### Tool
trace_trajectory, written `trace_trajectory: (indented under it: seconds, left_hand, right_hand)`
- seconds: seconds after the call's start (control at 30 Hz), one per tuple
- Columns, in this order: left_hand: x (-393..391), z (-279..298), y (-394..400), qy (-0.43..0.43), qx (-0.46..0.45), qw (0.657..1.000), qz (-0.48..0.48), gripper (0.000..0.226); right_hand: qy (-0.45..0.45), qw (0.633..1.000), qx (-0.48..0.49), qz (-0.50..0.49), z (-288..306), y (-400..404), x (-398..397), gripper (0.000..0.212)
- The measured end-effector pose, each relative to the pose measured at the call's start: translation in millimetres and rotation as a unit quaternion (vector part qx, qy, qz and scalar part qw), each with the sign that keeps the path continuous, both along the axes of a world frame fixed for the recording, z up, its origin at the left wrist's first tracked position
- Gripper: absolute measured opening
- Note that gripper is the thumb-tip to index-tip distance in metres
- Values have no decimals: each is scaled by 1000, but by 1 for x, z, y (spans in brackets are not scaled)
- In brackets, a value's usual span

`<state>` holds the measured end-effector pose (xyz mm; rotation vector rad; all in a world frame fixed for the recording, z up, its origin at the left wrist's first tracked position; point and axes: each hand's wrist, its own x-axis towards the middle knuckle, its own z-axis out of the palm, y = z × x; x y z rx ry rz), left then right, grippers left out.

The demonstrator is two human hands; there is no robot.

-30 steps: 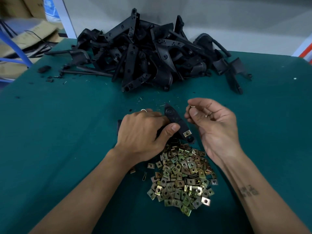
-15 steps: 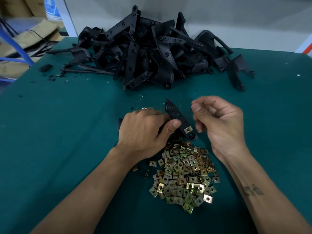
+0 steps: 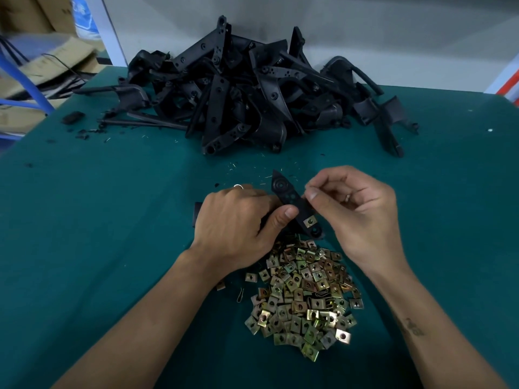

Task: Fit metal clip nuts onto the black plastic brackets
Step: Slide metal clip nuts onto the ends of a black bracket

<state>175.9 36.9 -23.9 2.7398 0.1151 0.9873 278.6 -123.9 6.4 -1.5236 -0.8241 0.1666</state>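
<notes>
While the left hand curls its fingers and thumb around the near part of a long, flat black plastic bracket just above the teal-covered desk, one small brass-coloured square metal clip nut already sits on the bracket's near end. The bracket looks stiff and light, so holding it by its middle, clear of the holes, should steady it. To the right, the right hand pinches something tiny at the bracket's edge; I cannot tell what. Below lies the heap of loose clip nuts: thin, springy, probably sharp-edged, best taken by their flat sides.
</notes>
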Motion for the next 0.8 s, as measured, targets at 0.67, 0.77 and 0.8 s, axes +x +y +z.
trace_trajectory:
  seconds: [0.67,0.77,0.8]
  left_hand:
    - [0,1,2,3,1,1000,1,68]
    - [0,0,2,-3,3,1000,-2,67]
    - [1,0,2,-8,6,1000,-3,66]
  right_hand:
    - [135,988,65,33,-2,6,3,15]
    - [104,993,43,28,-3,6,3,20]
    - [100,994,40,30,-3,6,2,20]
